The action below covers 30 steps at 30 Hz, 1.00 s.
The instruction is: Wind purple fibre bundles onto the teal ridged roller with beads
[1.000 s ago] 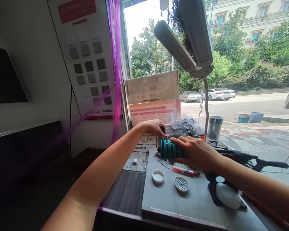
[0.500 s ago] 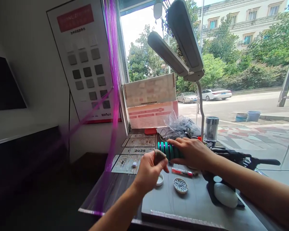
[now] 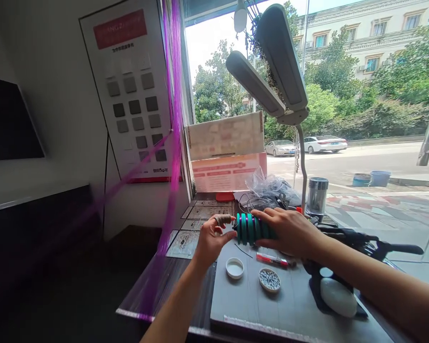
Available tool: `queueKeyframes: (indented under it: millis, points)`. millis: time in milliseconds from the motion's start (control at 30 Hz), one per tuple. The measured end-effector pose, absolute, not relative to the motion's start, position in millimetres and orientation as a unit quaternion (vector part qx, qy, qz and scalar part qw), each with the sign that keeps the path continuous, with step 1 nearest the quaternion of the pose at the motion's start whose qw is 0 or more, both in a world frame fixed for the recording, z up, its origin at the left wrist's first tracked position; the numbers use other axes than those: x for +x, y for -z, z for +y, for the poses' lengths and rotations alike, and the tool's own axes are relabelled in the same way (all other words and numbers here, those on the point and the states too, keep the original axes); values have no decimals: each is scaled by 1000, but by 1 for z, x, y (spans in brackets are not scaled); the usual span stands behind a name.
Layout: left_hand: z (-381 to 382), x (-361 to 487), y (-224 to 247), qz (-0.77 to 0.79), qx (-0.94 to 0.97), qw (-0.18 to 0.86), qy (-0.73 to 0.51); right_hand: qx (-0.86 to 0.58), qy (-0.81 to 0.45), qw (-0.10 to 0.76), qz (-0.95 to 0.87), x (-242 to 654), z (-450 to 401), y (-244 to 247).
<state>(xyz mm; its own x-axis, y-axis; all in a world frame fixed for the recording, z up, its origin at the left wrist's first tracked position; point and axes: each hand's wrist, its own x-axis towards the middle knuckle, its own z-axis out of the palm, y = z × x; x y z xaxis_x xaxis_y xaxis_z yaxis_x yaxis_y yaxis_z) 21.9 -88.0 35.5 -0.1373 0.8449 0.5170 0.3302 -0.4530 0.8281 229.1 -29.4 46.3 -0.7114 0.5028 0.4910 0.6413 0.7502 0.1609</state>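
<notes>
A green ringed cylinder (image 3: 247, 229) with purple between its rings lies sideways above the grey board. My right hand (image 3: 289, 232) is wrapped over its right part. At its left end is my left hand (image 3: 214, 238), thumb and forefinger bent toward each other, a brown wrap on one finger. Whether those fingertips pinch anything is too small to tell. Below them on the board are a white lid (image 3: 235, 268), a round dish of small silvery beads (image 3: 270, 280) and a red pen-like tool (image 3: 272, 259).
A two-headed lamp (image 3: 282, 62) rises behind my hands. A clear jar (image 3: 317, 196) and crumpled plastic bags (image 3: 271, 186) stand at the back. Black equipment and a white oval object (image 3: 339, 297) are at the right. Purple threads (image 3: 175, 119) hang at the left.
My left hand has shifted slightly left and its fingers now meet the cylinder's left end. The white lid and a thin dark strand on the board have come into fuller view.
</notes>
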Motion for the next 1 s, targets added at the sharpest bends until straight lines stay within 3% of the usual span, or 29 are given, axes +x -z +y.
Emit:
queueKeyframes:
  millis: [267, 667, 1000]
  points:
    - [-66, 46, -36, 433, 603, 199, -640, -308, 170, 220, -910, 230, -29, -46]
    - [-112, 54, -21, 508, 515, 218, -655, -305, 177, 234, -906, 230, -31, -48]
    - [-116, 70, -1, 515, 422, 447, -598, -306, 182, 233, -905, 229, -32, -47]
